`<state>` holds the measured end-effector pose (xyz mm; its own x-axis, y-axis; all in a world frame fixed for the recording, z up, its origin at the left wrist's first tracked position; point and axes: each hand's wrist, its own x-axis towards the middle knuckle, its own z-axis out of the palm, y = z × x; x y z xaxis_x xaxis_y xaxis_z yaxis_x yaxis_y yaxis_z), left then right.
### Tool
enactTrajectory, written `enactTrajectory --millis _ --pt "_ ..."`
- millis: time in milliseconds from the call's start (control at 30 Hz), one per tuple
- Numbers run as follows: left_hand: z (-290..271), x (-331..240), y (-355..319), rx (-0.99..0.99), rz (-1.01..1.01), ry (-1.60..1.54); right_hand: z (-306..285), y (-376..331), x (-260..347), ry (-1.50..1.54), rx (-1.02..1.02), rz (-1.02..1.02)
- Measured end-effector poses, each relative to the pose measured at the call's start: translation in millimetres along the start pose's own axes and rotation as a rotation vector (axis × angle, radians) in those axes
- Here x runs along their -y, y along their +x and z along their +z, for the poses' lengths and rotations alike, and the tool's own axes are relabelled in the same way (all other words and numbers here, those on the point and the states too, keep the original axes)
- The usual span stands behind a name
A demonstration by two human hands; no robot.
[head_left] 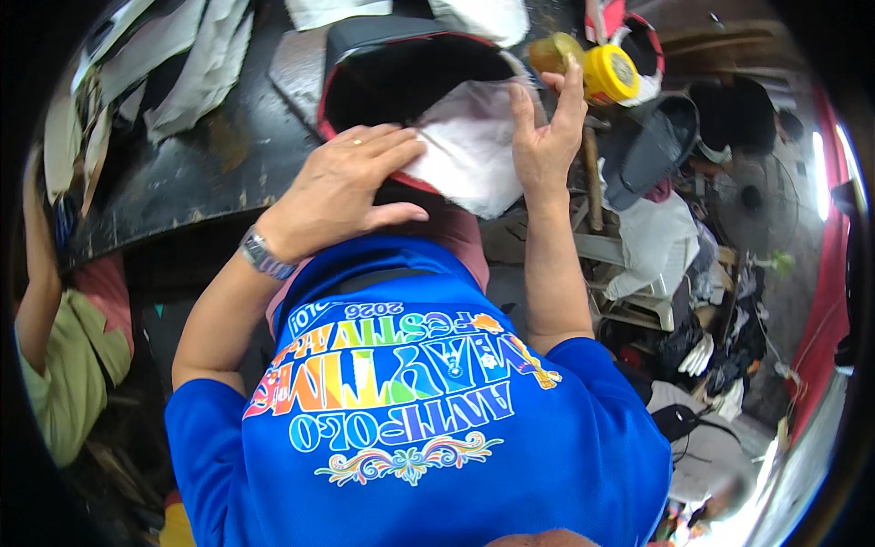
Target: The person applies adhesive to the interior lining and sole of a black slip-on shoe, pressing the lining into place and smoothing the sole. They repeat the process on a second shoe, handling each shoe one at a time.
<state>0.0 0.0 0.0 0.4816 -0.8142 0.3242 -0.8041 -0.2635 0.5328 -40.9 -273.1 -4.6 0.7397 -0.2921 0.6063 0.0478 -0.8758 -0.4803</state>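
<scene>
A dark, hollow, oval piece with a red rim (325, 102) lies at the table's near edge, against my body. A white sheet of cloth or paper (474, 146) covers its right part and hangs over the near rim. My left hand (351, 178) rests with fingers stretched over the near rim, fingertips touching the sheet's left edge. At the sheet's right side, my right hand (551, 137) is upright, fingers extended and thumb apart, beside the sheet's edge. Close behind its fingertips lies a yellow tub (609, 76) on its side.
White strips (196, 77) hang over the dark table (228, 173) at left, near another person's arm (38, 264). A grey, hollow piece (652, 150) and a wooden-handled tool (592, 178) are at right. Beyond stand a white stool (643, 305) and a fan (752, 199).
</scene>
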Motion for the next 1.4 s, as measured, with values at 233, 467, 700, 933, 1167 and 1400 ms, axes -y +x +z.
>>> enactTrajectory --millis 233,467,700,933,1167,1400 --pt "-7 10 10 -0.458 0.034 0.050 -66 -33 -65 -0.591 0.073 0.280" --pt "-15 31 24 -0.416 -0.463 -0.102 -62 -37 -110 -0.696 0.161 0.247" --pt "3 38 12 -0.362 -0.453 -0.108 -69 -18 -110 -0.417 0.091 0.280" --pt "12 44 12 -0.459 -0.340 0.016 -79 -2 0 0.652 -0.072 0.269" --pt "10 49 9 -0.453 -0.363 -0.018 -4 -34 78 0.163 0.465 -0.219" --pt "12 60 3 -0.464 -0.384 -0.070 8 -27 96 0.215 0.456 -0.345"
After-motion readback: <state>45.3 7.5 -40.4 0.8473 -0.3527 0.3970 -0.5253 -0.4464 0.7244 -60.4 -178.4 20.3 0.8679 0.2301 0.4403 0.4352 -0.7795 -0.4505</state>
